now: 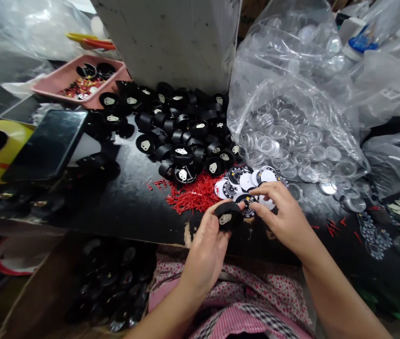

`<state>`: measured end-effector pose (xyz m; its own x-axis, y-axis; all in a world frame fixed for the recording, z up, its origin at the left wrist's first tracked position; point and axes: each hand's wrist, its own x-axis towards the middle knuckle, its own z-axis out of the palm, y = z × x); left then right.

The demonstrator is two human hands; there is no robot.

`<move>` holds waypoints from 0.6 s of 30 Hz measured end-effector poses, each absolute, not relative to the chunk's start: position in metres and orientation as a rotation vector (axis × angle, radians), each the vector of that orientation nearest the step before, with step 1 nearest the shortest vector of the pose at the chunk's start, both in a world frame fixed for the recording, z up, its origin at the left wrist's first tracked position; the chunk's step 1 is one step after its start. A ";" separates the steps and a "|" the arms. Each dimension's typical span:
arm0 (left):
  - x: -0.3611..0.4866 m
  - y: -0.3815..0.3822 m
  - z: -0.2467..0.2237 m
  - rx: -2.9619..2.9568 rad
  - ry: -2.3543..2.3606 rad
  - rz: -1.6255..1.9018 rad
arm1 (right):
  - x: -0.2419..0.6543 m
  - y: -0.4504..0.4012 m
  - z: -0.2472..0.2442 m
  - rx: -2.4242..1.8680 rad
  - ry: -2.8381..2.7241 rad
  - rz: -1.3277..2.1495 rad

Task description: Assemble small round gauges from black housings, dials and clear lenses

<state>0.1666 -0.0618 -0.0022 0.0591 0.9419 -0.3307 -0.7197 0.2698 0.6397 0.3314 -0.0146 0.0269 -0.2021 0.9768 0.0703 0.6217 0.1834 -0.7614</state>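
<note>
My left hand point(207, 240) is closed round a black round housing point(228, 217), tilted so that a small silver plate on it shows. Between the thumb and forefinger of my right hand point(277, 212) is the edge of a black printed dial point(246, 205), just right of the housing. Behind my fingers lies a loose pile of dials point(245, 181), some printed side up, others white. A heap of thin red pointers point(198, 194) spreads to the left of them. Many more black housings point(182, 153) are piled beyond the pointers.
Clear round covers point(292, 141) spill from a plastic bag at the right. A phone point(48, 143) leans at the left, before a pink tray point(80, 101) of small parts. A grey panel point(175, 42) stands behind. Dark parts fill a box point(111, 278) below the table edge.
</note>
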 end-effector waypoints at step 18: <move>0.154 -0.071 -0.006 0.602 1.053 1.030 | 0.299 -0.026 0.041 -1.522 -1.811 1.023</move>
